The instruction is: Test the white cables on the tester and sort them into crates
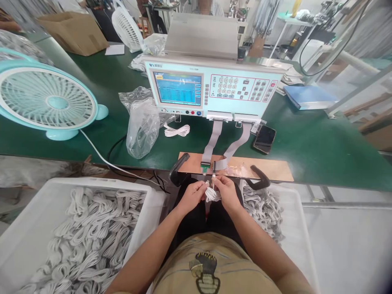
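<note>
A coiled white cable (210, 195) hangs between my two hands at the table's front edge. My left hand (192, 197) pinches one end of it, the plug just short of the small green circuit board (205, 168). With the fingers of my right hand (226, 192) I grip the other plug, right up at the second ribbon cable's connector (214, 166); whether it is seated there I cannot tell. Grey ribbon cables (211, 143) run from these connectors up to the tester (214, 90), whose blue screen is lit. Both connectors sit on a copper-coloured board (275, 169).
Black clamps (179, 169) hold the board at both ends. White bins of coiled cables (147, 185) stand left and right of my legs. On the green table are a phone (265, 139), another coiled cable (177, 130), a plastic bag (142, 130), a fan (49, 100) and a blue folder (309, 97).
</note>
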Motion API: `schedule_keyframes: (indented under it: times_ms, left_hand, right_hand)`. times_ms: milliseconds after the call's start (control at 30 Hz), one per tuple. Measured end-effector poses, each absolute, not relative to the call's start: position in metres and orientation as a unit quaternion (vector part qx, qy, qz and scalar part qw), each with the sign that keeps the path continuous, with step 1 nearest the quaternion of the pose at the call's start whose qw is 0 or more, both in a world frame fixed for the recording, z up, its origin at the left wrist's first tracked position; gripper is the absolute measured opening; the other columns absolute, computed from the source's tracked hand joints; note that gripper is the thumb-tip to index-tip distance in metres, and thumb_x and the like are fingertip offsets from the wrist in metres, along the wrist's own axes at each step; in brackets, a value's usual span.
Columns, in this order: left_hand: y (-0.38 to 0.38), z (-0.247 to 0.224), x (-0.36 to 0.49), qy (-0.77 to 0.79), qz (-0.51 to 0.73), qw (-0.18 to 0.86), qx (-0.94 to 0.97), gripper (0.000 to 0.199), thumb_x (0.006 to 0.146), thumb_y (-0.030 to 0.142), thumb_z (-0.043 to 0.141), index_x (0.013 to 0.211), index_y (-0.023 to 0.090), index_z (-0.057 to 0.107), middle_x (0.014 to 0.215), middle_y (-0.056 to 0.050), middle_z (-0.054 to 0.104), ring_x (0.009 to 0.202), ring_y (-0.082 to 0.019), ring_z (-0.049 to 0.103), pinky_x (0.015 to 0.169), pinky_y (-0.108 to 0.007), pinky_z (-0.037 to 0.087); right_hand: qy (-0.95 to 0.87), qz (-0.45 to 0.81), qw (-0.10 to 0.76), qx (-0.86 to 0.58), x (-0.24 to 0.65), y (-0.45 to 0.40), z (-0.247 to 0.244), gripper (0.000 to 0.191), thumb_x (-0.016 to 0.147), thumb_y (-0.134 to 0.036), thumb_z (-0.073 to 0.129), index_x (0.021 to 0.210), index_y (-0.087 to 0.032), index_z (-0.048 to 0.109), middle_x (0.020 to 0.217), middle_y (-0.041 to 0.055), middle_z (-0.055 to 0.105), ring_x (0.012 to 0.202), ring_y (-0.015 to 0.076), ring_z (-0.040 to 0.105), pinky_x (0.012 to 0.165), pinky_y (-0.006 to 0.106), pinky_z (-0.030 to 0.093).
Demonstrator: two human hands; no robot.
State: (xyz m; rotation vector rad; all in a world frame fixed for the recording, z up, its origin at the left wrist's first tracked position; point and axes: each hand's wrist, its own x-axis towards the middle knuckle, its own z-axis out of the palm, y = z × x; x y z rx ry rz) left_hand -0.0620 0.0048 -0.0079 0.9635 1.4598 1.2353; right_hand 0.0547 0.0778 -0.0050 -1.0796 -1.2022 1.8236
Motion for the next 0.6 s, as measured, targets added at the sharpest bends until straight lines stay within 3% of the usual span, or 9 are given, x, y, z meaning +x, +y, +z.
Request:
schedule_keyframes:
  times_ms: [100, 200, 400, 600]
  left_hand:
    - [0.009, -0.005, -0.064, 0.594, 0.537, 0.411, 0.435, 0.033, 0.083, 0.039, 0.048, 0.062, 0.015, 0.059, 0.071, -0.002, 0.060, 0.070, -0.014, 0.057, 0.065, -0.024, 0.042]
    - [0.012, -0.010, -0.058, 0.598, 0.586, 0.371, 0.400, 0.031, 0.082, 0.036, 0.049, 0.063, 0.015, 0.061, 0.095, -0.007, 0.062, 0.091, -0.018, 0.057, 0.081, -0.027, 0.041]
    - [0.016, -0.021, -0.050, 0.614, 0.627, 0.382, 0.289, 0.030, 0.080, 0.042, 0.051, 0.070, 0.016, 0.063, 0.084, -0.005, 0.066, 0.076, -0.017, 0.057, 0.069, -0.026, 0.042]
    - [0.018, -0.018, -0.048, 0.615, 0.633, 0.369, 0.292, 0.029, 0.079, 0.040, 0.052, 0.070, 0.017, 0.066, 0.081, -0.004, 0.066, 0.076, -0.016, 0.057, 0.067, -0.025, 0.042]
  right_hand:
    - [-0.441, 0.717, 0.343, -0.417, 0.054, 0.080, -0.005, 0.023, 0.066, -0.037, 0.068, 0.062, -0.016, 0.058, 0.054, -0.0027, 0.053, 0.047, 0.0085, 0.040, 0.050, 0.023, 0.034]
    - [-0.473, 0.708, 0.320, -0.414, 0.057, 0.084, -0.005, 0.025, 0.066, -0.040, 0.068, 0.064, -0.016, 0.060, 0.055, -0.0021, 0.054, 0.050, 0.0098, 0.044, 0.054, 0.024, 0.037]
    - [-0.522, 0.683, 0.302, -0.413, 0.063, 0.089, -0.008, 0.027, 0.068, -0.043, 0.066, 0.066, -0.016, 0.062, 0.057, -0.0014, 0.055, 0.055, 0.0117, 0.047, 0.059, 0.026, 0.038]
    - [-0.516, 0.685, 0.301, -0.418, 0.062, 0.090, -0.007, 0.026, 0.065, -0.042, 0.069, 0.064, -0.016, 0.063, 0.055, -0.0021, 0.054, 0.055, 0.0113, 0.046, 0.059, 0.026, 0.038]
